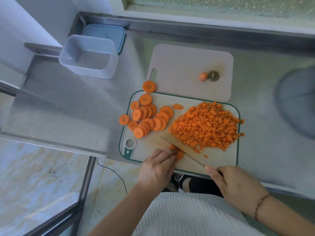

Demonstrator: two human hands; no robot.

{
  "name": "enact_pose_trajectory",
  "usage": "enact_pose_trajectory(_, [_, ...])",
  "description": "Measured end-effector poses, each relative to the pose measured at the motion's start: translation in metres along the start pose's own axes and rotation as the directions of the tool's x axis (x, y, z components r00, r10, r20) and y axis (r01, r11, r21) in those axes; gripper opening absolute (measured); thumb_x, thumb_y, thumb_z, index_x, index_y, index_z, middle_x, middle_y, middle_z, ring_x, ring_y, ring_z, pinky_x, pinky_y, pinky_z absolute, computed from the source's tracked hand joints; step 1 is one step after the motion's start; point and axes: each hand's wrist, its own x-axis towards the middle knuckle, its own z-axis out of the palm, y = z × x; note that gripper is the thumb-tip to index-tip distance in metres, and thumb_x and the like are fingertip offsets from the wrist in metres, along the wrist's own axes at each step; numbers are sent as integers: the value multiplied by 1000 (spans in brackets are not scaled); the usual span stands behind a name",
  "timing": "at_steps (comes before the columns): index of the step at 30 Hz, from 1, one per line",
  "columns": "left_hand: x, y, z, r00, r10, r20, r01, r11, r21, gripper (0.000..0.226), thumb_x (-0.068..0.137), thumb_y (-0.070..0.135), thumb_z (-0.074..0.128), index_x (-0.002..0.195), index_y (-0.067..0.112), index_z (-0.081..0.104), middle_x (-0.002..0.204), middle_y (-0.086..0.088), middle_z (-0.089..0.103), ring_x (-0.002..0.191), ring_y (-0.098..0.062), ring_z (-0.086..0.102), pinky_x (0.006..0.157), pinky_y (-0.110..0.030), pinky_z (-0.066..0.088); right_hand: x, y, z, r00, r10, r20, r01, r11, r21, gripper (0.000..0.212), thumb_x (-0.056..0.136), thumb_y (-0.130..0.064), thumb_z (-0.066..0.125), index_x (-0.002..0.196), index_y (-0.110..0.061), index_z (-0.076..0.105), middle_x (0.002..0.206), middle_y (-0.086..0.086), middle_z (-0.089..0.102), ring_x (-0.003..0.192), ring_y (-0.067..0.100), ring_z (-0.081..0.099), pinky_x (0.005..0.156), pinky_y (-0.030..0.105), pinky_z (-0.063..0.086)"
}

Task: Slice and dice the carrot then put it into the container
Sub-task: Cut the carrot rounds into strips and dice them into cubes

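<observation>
A green-rimmed cutting board (221, 159) lies at the steel counter's front edge. On its right half is a big heap of diced carrot (206, 125). Several round carrot slices (148, 118) lie on its left half, some off the board on the counter. My left hand (158, 167) pinches a few carrot slices (179, 154) against the board with curled fingers. My right hand (237, 184) grips the knife (180, 149) by its handle, the blade slanting across the board beside those slices. The clear plastic container (88, 57) stands to the far left, nothing in it.
A second, plain cutting board (190, 65) lies behind the first, with the carrot ends (208, 76) on it. A blue lid (104, 34) lies behind the container. A grey round bowl (298, 103) sits at the right edge. The counter's front edge runs just below my hands.
</observation>
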Motion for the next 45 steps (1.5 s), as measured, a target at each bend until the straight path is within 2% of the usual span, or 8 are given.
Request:
enact_pose_trajectory(5, [-1, -3, -1, 1000, 11, -13, -11, 1000, 4, 12, 96, 14, 69, 97, 8, 78, 108, 1, 74, 90, -17, 64, 81, -25, 55, -1, 2, 2, 1000, -17, 2, 17, 1000, 11, 81, 73, -86, -3, 54, -20, 41, 48, 3, 45, 46, 13, 46, 48, 26, 37])
enact_pose_trajectory(12, [-3, -5, 0, 1000, 18, 5, -18, 1000, 0, 8, 95, 11, 71, 96, 7, 78, 106, 0, 73, 90, -20, 65, 82, -27, 55, 0, -6, -4, 999, 3, 38, 2, 994, -108, 75, 77, -75, -1, 61, -20, 49, 58, 3, 56, 57, 15, 57, 53, 28, 42])
enact_pose_trajectory(17, [-2, -4, -2, 1000, 17, 19, -17, 1000, 1, 10, 97, 13, 69, 96, 8, 78, 104, 0, 73, 90, -18, 61, 82, -25, 54, 1, -4, -7, 999, -12, 36, 13, 999, -52, 80, 80, -79, -2, 57, -19, 45, 53, 6, 52, 53, 14, 53, 48, 25, 38])
enact_pose_trajectory(20, [-2, -3, -2, 1000, 23, 13, -23, 1000, 0, 8, 95, 11, 71, 97, 7, 78, 105, -1, 73, 89, -18, 61, 82, -24, 53, 3, -5, -8, 998, 10, 59, -5, 997, -80, 77, 79, -75, 0, 60, -18, 48, 61, 8, 59, 59, 16, 58, 50, 25, 39])
enact_pose_trajectory(28, [-2, -6, -1, 1000, 8, 13, -8, 1000, -23, 8, 94, 11, 72, 98, 9, 79, 107, 2, 74, 93, -17, 63, 82, -24, 55, 14, -20, 1, 999, 27, 41, -21, 991, -134, 77, 74, -76, -4, 65, -23, 52, 62, -3, 57, 58, 10, 56, 54, 27, 45])
enact_pose_trajectory(33, [-4, -9, -2, 1000, 27, 8, -26, 999, -45, 3, 92, 8, 74, 93, 5, 76, 105, -3, 72, 90, -22, 66, 74, -33, 57, 19, -21, 3, 1000, 1, 31, -2, 999, 33, 71, 83, -75, 11, 58, -19, 47, 53, -2, 51, 50, 11, 51, 52, 30, 43])
enact_pose_trajectory(36, [-9, -10, -2, 999, 54, -9, -54, 997, -63, 3, 89, 1, 75, 90, 1, 73, 101, -9, 69, 94, -27, 66, 78, -35, 57, 9, -11, 3, 1000, -7, 18, 4, 993, 119, 70, 83, -76, 14, 54, -19, 43, 48, -1, 47, 47, 12, 47, 52, 32, 41])
enact_pose_trajectory(45, [-18, -6, 1, 998, 50, -35, -49, 999, 9, 5, 92, 9, 74, 93, 6, 77, 102, -2, 71, 96, -25, 65, 87, -35, 54, -4, -12, 8, 999, -1, 54, -3, 998, 63, 69, 81, -74, 11, 54, -21, 47, 52, 0, 52, 54, 14, 54, 54, 29, 41])
